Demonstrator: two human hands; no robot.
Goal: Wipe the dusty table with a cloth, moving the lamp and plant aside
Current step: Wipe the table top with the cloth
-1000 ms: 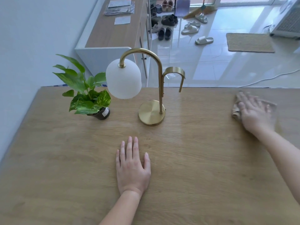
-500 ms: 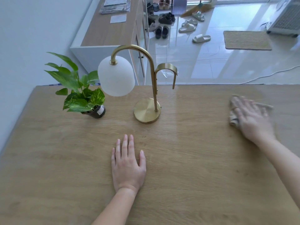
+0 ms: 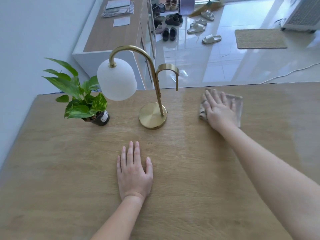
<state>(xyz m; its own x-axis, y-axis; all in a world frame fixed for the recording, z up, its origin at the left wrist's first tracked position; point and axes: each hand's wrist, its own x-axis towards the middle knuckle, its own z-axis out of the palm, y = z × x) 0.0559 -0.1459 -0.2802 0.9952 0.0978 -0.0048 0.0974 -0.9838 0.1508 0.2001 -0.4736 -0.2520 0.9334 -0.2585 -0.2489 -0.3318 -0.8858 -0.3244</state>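
A beige cloth (image 3: 238,108) lies on the wooden table (image 3: 190,170) near its far edge, right of centre. My right hand (image 3: 219,110) presses flat on it with straight fingers. A brass lamp (image 3: 153,116) with a white globe shade stands just left of the cloth, about a hand's width away. Left of the lamp sits a small potted plant (image 3: 83,103) in a dark pot. My left hand (image 3: 134,172) rests flat on the table in front of the lamp, holding nothing.
A white wall runs along the table's left side. Beyond the far edge are a wooden sideboard (image 3: 110,32) with papers, a shoe rack, several shoes and sandals on the tiled floor, a doormat (image 3: 259,38) and a white cable.
My right hand has slid the cloth leftward along the far edge, closer to the lamp. My left hand, the lamp and the plant have stayed where they were.
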